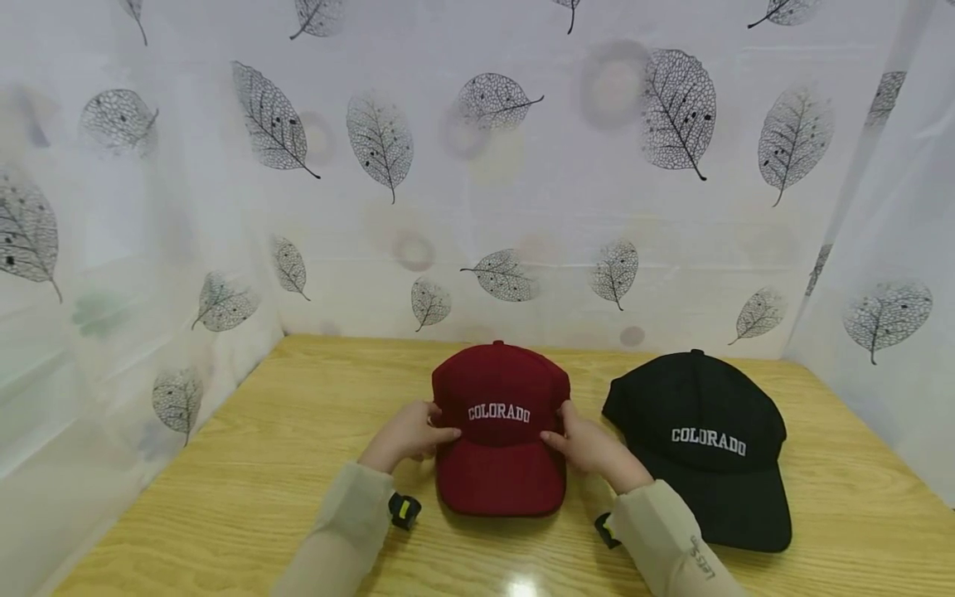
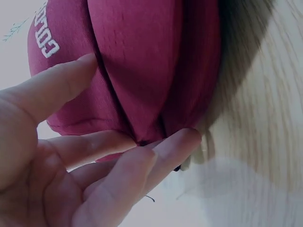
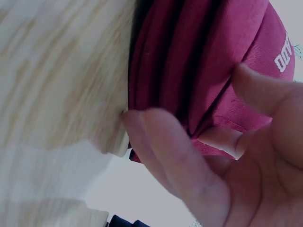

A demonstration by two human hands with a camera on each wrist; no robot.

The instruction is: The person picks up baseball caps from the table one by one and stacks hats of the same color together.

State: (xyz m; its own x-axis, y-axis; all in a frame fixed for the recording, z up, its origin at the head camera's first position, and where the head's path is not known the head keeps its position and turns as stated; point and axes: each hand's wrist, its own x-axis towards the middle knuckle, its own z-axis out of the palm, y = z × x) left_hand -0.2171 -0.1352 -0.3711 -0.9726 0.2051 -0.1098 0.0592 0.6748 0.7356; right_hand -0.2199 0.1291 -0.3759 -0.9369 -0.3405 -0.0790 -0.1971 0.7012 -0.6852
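A dark red baseball cap point(image 1: 500, 481) with white COLORADO lettering sits on the wooden table, its brim toward me. Layered red brims point(image 3: 165, 56) show in the right wrist view, so more than one red cap is nested in the stack. My left hand point(image 1: 410, 433) grips its left side, thumb on the front by the brim seam and fingers around the side edge. On the opposite side my right hand point(image 1: 593, 446) holds it the same way, thumb at the seam. The backs of the caps are hidden.
A black COLORADO cap point(image 1: 716, 406) lies to the right, partly behind my right forearm. Pale curtains point(image 1: 477, 207) with leaf prints enclose the back and sides of the table point(image 1: 246, 464). Small black wrist devices point(image 1: 404, 511) show beside both sleeves.
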